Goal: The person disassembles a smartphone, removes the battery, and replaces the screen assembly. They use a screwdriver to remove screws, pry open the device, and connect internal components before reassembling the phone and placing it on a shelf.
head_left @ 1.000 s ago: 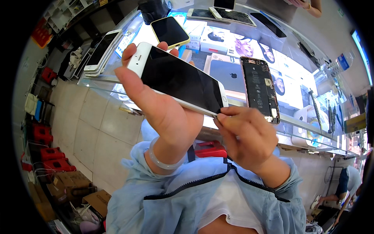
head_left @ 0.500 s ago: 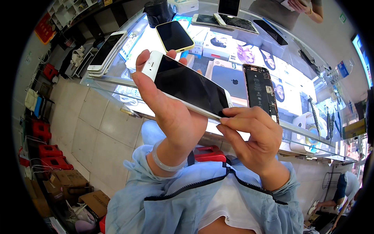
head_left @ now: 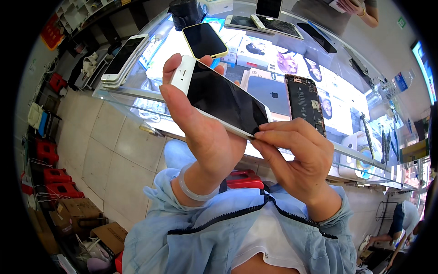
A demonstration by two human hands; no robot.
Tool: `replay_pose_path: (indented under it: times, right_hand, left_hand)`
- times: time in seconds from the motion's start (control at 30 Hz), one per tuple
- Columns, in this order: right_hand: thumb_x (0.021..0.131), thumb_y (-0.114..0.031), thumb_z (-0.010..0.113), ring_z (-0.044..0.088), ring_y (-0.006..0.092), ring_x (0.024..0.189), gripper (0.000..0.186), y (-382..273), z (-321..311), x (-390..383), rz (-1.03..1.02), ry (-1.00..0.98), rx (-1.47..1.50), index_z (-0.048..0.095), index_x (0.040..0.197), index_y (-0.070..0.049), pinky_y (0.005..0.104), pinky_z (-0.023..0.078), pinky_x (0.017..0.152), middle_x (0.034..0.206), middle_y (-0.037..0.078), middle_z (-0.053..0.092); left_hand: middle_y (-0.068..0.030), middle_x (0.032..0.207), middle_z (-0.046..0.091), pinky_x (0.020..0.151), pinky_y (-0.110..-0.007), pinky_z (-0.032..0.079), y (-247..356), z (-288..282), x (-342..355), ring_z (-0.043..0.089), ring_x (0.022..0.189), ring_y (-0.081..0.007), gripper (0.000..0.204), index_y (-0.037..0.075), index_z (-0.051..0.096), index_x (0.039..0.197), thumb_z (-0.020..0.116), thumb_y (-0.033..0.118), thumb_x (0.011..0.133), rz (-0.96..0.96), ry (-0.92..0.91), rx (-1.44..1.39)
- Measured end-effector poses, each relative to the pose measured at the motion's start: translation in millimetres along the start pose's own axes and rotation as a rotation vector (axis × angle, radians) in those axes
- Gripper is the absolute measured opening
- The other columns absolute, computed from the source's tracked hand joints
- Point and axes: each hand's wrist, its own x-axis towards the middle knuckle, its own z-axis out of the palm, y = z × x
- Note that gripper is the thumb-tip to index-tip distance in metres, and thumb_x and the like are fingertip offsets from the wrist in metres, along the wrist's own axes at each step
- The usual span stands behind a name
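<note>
A white smartphone (head_left: 223, 98) with a dark screen lies tilted in my left hand (head_left: 200, 118). The thumb runs along its near edge and the fingertips show past its far edge. My right hand (head_left: 296, 157) pinches the phone's right-hand bottom corner between thumb and fingers; whether a small piece sits in that pinch is hidden. Just beyond the right hand, an opened phone body (head_left: 305, 102) with its battery and circuit parts exposed rests on the glass counter. A phone with a yellow rim (head_left: 205, 42) lies behind the left hand.
Under the glass counter (head_left: 340, 150) are lit phone boxes (head_left: 264, 93). Stacked white phones (head_left: 123, 61) sit at its left edge, more phones (head_left: 276, 26) at the back. Tweezers (head_left: 366, 130) and other tools stand at the right. Across the counter a person's hand (head_left: 350, 6) shows.
The phone has tilted slightly in my left hand, its top end shifting a little to the right and upward. My right hand has moved slightly left, still at the corner.
</note>
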Motion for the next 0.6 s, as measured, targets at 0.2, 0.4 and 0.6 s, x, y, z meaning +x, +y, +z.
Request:
replay_pose_path:
  times: [0.2, 0.4, 0.6]
  right_hand:
    - [0.060, 0.002, 0.072, 0.064, 0.0218, 0.065, 0.021, 0, 11, -3, -0.145, 0.099, -0.078, 0.066, 0.080, 0.000, 0.0264, 0.050, 0.050, 0.072, 0.009, 0.061]
    - [0.058, -0.002, 0.066, 0.064, 0.0245, 0.066, 0.021, 8, 21, -9, -0.423, 0.150, -0.279, 0.065, 0.079, 0.004, 0.0259, 0.050, 0.047, 0.066, 0.008, 0.057]
    - [0.058, -0.002, 0.067, 0.065, 0.0246, 0.067, 0.022, 8, 21, -8, -0.444, 0.167, -0.291, 0.065, 0.079, 0.004, 0.0257, 0.050, 0.047, 0.066, 0.009, 0.057]
  left_hand:
    - [-0.0107, 0.110, 0.053, 0.079, -0.037, 0.051, 0, 4, -5, 0.054, 0.099, -0.0242, 0.057, 0.017, 0.042, 0.120, 0.033, 0.063, 0.088, -0.025, 0.026, -0.044]
    - [-0.0106, 0.109, 0.053, 0.079, -0.035, 0.051, -1, 5, -5, 0.054, 0.099, -0.0226, 0.052, 0.017, 0.042, 0.118, 0.029, 0.060, 0.091, -0.012, 0.003, -0.080]
    - [-0.0070, 0.113, 0.047, 0.090, -0.029, 0.041, -4, -2, -6, 0.048, 0.102, -0.0159, 0.053, 0.018, 0.034, 0.121, 0.029, 0.061, 0.091, 0.124, -0.085, 0.018]
